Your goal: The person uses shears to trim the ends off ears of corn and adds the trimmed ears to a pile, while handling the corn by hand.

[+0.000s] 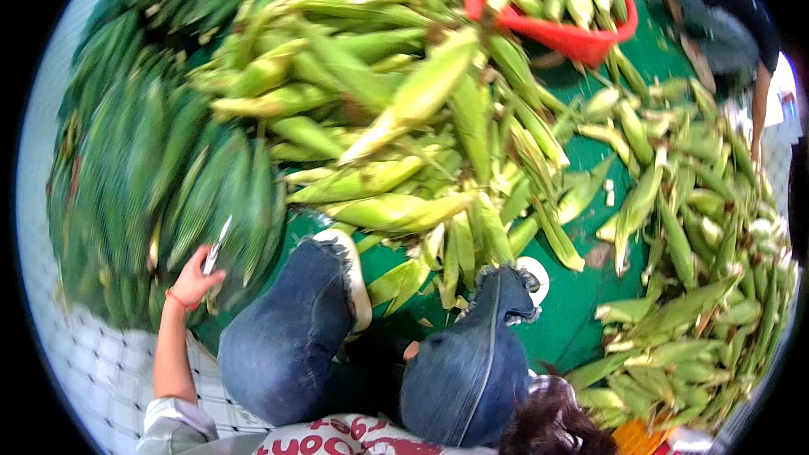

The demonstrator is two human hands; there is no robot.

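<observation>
My left hand (194, 279), with a red cord around the wrist, grips a small knife (217, 246) whose blade points up and away from me. It is beside a sack of dark green corn ears (139, 164), which seems to be wrapped in green mesh. Before my knees lies a heap of light green unhusked corn (373, 76). One yellowish ear (420, 91) lies on top, and another (398, 210) rests at the near edge. Between my knees shows a small bit of skin, perhaps a fingertip of my right hand (412, 350); the rest is hidden.
At the top, a red plastic basin (562, 41) holds corn ears. Husks and ears (689, 328) pile up along the right. Another person (714, 19) bends at the upper right. Small white pieces (609, 193) lie on the green floor (562, 328).
</observation>
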